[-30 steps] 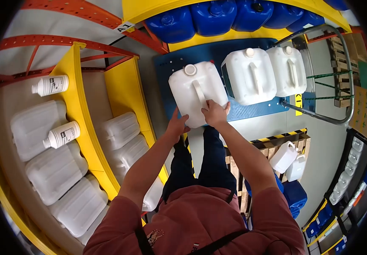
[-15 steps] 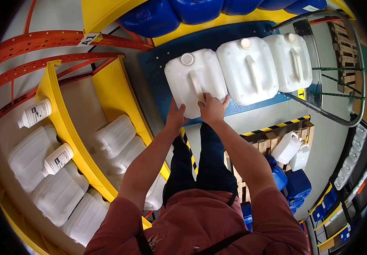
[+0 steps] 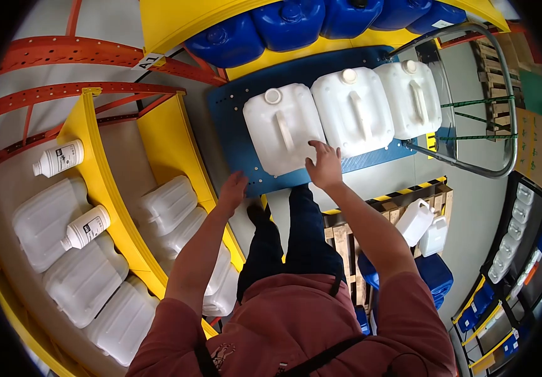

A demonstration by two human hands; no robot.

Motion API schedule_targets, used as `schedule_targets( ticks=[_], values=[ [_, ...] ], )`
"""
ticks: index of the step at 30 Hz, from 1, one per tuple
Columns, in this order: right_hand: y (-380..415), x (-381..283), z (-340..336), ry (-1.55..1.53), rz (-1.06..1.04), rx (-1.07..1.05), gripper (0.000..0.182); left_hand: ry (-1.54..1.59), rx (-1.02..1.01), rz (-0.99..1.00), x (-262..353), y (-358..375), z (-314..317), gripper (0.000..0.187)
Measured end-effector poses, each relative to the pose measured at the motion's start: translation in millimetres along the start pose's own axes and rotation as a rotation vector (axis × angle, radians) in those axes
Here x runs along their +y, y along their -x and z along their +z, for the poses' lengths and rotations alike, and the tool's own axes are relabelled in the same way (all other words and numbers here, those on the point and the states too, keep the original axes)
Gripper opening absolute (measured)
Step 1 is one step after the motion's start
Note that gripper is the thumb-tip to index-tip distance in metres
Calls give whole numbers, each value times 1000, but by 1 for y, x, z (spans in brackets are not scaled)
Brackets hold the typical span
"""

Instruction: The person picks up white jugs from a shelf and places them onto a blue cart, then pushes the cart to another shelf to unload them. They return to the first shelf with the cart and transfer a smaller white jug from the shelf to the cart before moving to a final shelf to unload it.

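Note:
Three white plastic jerrycans stand in a row on a blue platform trolley (image 3: 220,107). My right hand (image 3: 325,166), fingers apart, is at the front right corner of the left jerrycan (image 3: 296,144), beside the middle jerrycan (image 3: 346,113). The right jerrycan (image 3: 431,100) is at the trolley's handle end. My left hand (image 3: 234,188) is off to the left at the trolley's front corner, apart from the jerrycans, its fingers loosely extended and holding nothing.
Blue jerrycans (image 3: 290,25) line a yellow shelf behind the trolley. A curved metal push handle (image 3: 511,125) rises at right. Left, yellow racking (image 3: 110,207) holds white jerrycans (image 3: 85,283) and two labelled bottles (image 3: 87,227). A wooden pallet (image 3: 343,242) lies near my legs.
Both hands have let go of the left jerrycan. My left hand has drawn back to the left, my right hand slightly right. The jerrycan rests on the trolley beside the middle one.

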State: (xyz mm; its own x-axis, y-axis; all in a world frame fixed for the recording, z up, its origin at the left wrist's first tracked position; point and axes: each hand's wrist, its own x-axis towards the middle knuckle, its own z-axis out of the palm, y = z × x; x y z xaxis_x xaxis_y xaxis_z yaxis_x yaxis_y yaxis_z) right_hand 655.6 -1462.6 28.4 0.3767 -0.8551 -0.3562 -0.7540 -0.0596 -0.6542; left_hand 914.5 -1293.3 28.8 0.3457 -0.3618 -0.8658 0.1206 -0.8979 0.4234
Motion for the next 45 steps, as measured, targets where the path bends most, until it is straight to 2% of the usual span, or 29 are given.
schedule_targets(
  ticks=[1,2,3,4,6,10,12,14,18,20,21,23,24,26,27,29,30,32,33,35,36,37,39,40,45],
  values=[
    [11,16,-7,-45,-60,35,45,8,6,9,-20,7,-6,58],
    [24,36,-11,-89,-121,70,46,-118,62,81,-42,16,-13,56],
    [38,48,-20,-73,-94,39,47,-244,121,152,-57,26,-20,55],
    [55,60,-27,-57,-66,10,48,-236,128,160,-66,38,-29,55],
    [94,93,-33,-66,74,-29,48,-374,99,118,-92,65,-42,55],
    [194,153,-32,-63,354,-177,47,-300,82,81,-159,107,-65,56],
    [245,171,-34,203,402,-348,47,-282,103,76,-191,133,-75,54],
    [301,209,-16,255,459,-461,46,-246,114,105,-216,164,-89,53],
    [366,161,-21,438,431,-568,45,-62,165,160,-316,191,-118,48],
    [383,167,-6,420,278,-574,43,-41,202,142,-385,213,-128,47],
    [384,154,-6,392,222,-559,40,-30,236,110,-413,228,-131,45],
    [364,105,-11,577,219,-662,36,-77,194,-189,-432,271,-140,37],
    [360,101,-11,489,154,-545,34,-54,207,-187,-463,280,-142,37],
    [344,68,-23,536,73,-572,34,-229,95,-99,-532,282,-138,31],
    [334,61,-27,530,42,-567,35,-199,115,-101,-534,295,-131,31],
    [315,45,-33,595,-17,-588,35,-927,100,110,-530,325,-120,22],
    [305,34,-37,649,-50,-609,35,-301,159,-93,-583,300,-109,22],
    [278,31,-44,663,-100,-605,32,319,415,-247,-523,346,-74,42],
    [263,40,-43,699,-121,-651,31,351,435,-304,-514,353,-64,61],
    [229,48,-50,754,-169,-717,29,589,477,-327,-516,352,-35,63],
    [213,48,-56,753,-162,-723,29,576,464,-384,-485,368,-29,62],
    [198,48,-61,751,-156,-728,28,590,470,-395,-487,365,-16,62],
    [175,49,-73,719,-175,-738,30,697,465,-315,-476,364,8,57],
    [165,49,-78,679,-184,-735,32,657,465,-313,-469,366,18,52],
    [139,66,-96,680,-171,-732,36,536,572,-227,-421,377,52,51]
  ],
)
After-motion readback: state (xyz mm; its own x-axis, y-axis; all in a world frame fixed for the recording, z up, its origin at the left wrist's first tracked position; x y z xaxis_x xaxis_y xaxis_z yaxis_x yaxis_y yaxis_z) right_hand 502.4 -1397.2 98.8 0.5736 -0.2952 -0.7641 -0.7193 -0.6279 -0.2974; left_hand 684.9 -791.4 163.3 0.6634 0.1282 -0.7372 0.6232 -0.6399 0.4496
